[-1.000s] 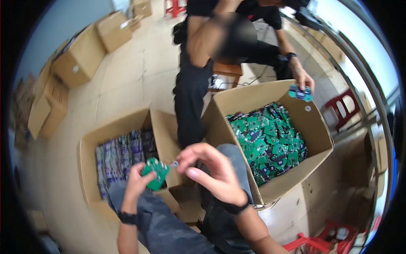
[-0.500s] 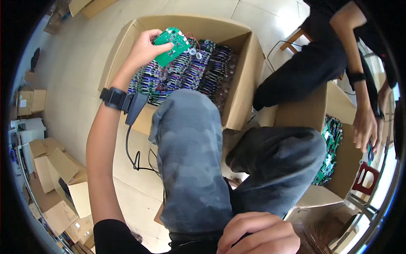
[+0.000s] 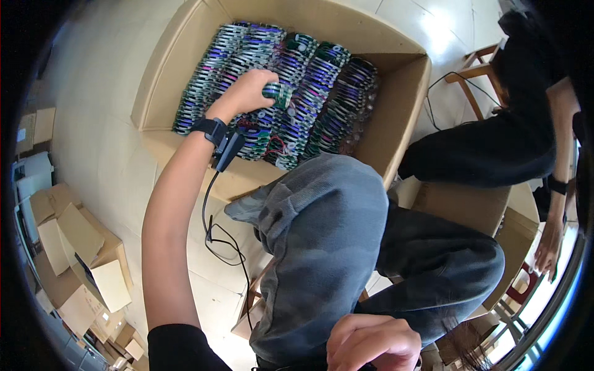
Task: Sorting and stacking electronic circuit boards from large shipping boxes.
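Inside the brown corrugated cardboard box (image 3: 396, 105), the left hand (image 3: 247, 93) is gripping a flat green circuit board (image 3: 279, 94) among tightly packed upright rows of boards (image 3: 309, 93). Near the lower edge, the right hand (image 3: 371, 343) is resting loosely curled, holding nothing, beside grey jeans (image 3: 322, 247).

Rows of circuit boards (image 3: 291, 93) are stacked on edge in the cardboard box (image 3: 396, 117) at twelve o'clock, the left hand (image 3: 247, 93) is set upon them, the right hand (image 3: 371, 340) is kept at six o'clock, and flattened cartons (image 3: 80, 260) are scattered at eight o'clock.
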Demonstrator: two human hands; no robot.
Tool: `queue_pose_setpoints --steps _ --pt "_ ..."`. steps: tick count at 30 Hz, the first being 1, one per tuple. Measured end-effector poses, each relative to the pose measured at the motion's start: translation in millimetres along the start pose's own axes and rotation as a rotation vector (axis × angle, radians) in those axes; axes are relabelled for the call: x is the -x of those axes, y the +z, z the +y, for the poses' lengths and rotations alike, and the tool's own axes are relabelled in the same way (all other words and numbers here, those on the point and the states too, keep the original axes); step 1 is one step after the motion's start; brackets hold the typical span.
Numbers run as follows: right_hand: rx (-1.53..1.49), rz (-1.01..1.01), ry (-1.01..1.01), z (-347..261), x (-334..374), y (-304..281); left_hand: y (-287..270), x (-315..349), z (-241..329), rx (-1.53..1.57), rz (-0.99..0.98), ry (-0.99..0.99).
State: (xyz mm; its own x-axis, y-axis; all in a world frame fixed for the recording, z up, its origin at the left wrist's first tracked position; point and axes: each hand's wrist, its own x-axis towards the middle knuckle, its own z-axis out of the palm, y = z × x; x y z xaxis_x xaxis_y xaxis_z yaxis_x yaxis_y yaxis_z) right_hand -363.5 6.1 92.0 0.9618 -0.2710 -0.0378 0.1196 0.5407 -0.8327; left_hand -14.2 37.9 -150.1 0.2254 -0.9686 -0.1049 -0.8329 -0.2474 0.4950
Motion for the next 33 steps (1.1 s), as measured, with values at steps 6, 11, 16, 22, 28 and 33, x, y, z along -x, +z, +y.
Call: queue_pose_setpoints --steps 6,11,16,22,28,33 --pt "0.015 0.023 0.008 7.2 -6.4 -9.3 16.9 17.4 -3.6 0.032 0.021 -0.002" --pt "0.005 0.052 0.072 8.1 -3.7 -8.5 23.9 21.3 -17.1 -0.008 -0.112 -0.036" --pt "0.017 0.087 0.065 6.5 0.1 -4.2 44.8 12.8 -26.1 -0.028 -0.09 -0.029" --pt "0.005 0.131 0.054 9.7 2.3 -5.4 47.1 12.5 -27.2 -0.091 -0.233 -0.069" --pt "-0.017 0.153 0.05 11.2 1.1 -9.6 48.1 15.7 -26.7 -0.103 -0.238 -0.061" --pt "0.005 0.105 0.025 9.9 -1.5 -11.3 45.1 22.8 -34.0 -0.093 -0.198 -0.061"
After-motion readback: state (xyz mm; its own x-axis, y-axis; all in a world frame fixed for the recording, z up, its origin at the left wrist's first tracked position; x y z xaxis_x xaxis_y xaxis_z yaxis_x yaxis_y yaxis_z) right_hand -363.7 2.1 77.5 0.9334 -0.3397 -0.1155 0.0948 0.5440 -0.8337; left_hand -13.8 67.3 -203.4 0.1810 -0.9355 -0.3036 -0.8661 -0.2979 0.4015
